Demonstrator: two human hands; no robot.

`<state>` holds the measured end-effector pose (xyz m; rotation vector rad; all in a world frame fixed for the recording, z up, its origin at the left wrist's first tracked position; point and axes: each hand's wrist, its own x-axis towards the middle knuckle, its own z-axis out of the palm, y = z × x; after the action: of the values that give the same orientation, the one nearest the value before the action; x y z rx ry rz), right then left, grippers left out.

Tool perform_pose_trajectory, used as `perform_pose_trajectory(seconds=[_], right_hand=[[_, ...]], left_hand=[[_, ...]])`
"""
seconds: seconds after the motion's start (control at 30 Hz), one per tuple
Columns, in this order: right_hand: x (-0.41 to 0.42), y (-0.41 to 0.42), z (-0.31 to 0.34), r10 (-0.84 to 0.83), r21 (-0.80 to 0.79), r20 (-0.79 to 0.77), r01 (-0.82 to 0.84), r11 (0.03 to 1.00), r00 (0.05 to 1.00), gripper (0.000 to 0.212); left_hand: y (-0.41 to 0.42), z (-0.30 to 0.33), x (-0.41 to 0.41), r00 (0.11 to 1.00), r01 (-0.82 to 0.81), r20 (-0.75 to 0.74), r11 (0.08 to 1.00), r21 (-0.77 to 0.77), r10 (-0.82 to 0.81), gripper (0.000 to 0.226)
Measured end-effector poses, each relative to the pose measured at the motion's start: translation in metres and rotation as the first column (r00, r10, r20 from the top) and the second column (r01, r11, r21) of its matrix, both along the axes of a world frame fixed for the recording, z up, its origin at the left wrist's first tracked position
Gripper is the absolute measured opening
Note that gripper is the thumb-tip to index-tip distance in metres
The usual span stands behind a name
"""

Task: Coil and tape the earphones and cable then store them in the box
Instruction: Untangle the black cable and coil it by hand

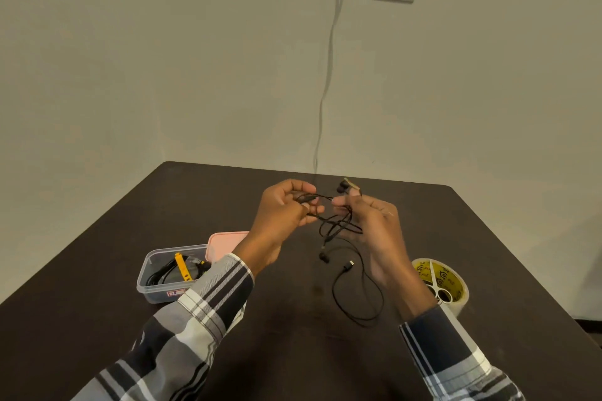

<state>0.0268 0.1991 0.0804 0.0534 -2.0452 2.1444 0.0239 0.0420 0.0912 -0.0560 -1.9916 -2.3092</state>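
Note:
Black earphones [338, 226] hang tangled between my two hands above the dark table [97, 286]. My left hand [283, 215] pinches a strand of the wire with curled fingers. My right hand [374, 225] holds the other loops, and a small piece of tape [351, 185] sticks to its raised fingertip beside an earbud. The wire's free end with its plug [348, 266] droops onto the table in a loose loop. A clear plastic box [153, 283] at the left holds a coiled black cable and a yellow item.
A pink lid [224, 242] lies behind the box. A roll of clear tape [456, 293] with small scissors [438, 286] resting on it sits at the right, partly behind my right wrist. A thin white cable runs down the wall behind the table.

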Motion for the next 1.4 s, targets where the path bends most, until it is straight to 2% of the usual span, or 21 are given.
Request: perform_pose_trajectory(seconds=[0.07, 0.13, 0.23, 0.33, 0.43, 0.6, 0.7, 0.77, 0.87, 1.03, 1.13, 1.2, 1.27, 1.4], right_hand=[[0.0, 0.005, 0.0, 0.106, 0.006, 0.059, -0.106, 0.994, 0.993, 0.037], [0.001, 0.009, -0.002, 0.148, -0.018, 0.072, -0.148, 0.989, 0.986, 0.042], [0.004, 0.013, -0.003, 0.088, -0.126, 0.009, -0.087, 0.988, 0.996, 0.031], [0.007, 0.014, -0.007, 0.053, -0.125, -0.081, -0.063, 0.99, 0.995, 0.019], [0.008, 0.011, -0.006, -0.012, -0.034, -0.152, 0.007, 0.999, 0.988, 0.01], [0.006, 0.007, -0.002, -0.064, 0.029, -0.281, 0.076, 0.997, 0.958, 0.01], [0.002, 0.005, 0.001, -0.029, 0.202, -0.33, 0.101, 0.974, 0.944, 0.009], [-0.001, 0.005, 0.002, 0.018, 0.386, -0.357, 0.13, 0.913, 0.934, 0.009], [-0.005, 0.008, 0.002, 0.045, 0.633, -0.438, 0.272, 0.725, 0.898, 0.01], [0.001, 0.004, 0.006, 0.026, 0.764, -0.457, 0.377, 0.523, 0.889, 0.015], [0.003, 0.003, 0.01, -0.016, 0.804, -0.412, 0.371, 0.465, 0.911, 0.015], [0.0, 0.005, 0.009, -0.052, 0.796, -0.346, 0.322, 0.512, 0.937, 0.012], [-0.003, 0.008, 0.009, -0.064, 0.741, -0.288, 0.265, 0.617, 0.956, 0.009], [-0.002, 0.012, 0.009, 0.021, 0.475, -0.137, 0.047, 0.879, 0.99, 0.021]], left_hand=[[-0.003, -0.001, -0.001, 0.999, -0.016, 0.035, 1.0, 0.024, 0.015, 0.029], [-0.007, -0.001, -0.004, 0.996, -0.029, 0.085, 0.991, 0.13, 0.018, 0.027], [-0.013, -0.001, -0.01, 0.992, -0.051, 0.127, 0.957, 0.286, 0.015, 0.024], [-0.015, 0.0, -0.011, 0.989, -0.015, 0.142, 0.935, 0.355, -0.038, 0.02], [-0.014, 0.0, -0.009, 0.982, 0.036, 0.165, 0.951, 0.308, -0.09, 0.023], [-0.006, 0.001, -0.003, 0.984, 0.076, 0.154, 0.99, 0.12, -0.094, 0.033], [0.0, 0.003, 0.001, 0.987, 0.099, 0.125, 0.995, 0.017, -0.101, 0.036], [0.003, 0.006, 0.005, 0.986, 0.13, 0.112, 0.991, -0.043, -0.125, 0.037], [0.009, 0.012, 0.01, 0.978, 0.182, 0.123, 0.975, -0.13, -0.166, 0.038], [0.011, 0.01, 0.012, 0.939, 0.33, 0.145, 0.934, -0.136, -0.311, 0.026], [0.008, 0.008, 0.011, 0.915, 0.391, 0.159, 0.914, -0.111, -0.372, 0.032], [0.006, 0.006, 0.01, 0.91, 0.402, 0.157, 0.91, -0.098, -0.385, 0.038], [0.005, 0.004, 0.011, 0.921, 0.378, 0.135, 0.921, -0.091, -0.365, 0.038], [0.002, 0.0, 0.01, 0.965, 0.259, 0.067, 0.958, -0.123, -0.252, 0.031]])
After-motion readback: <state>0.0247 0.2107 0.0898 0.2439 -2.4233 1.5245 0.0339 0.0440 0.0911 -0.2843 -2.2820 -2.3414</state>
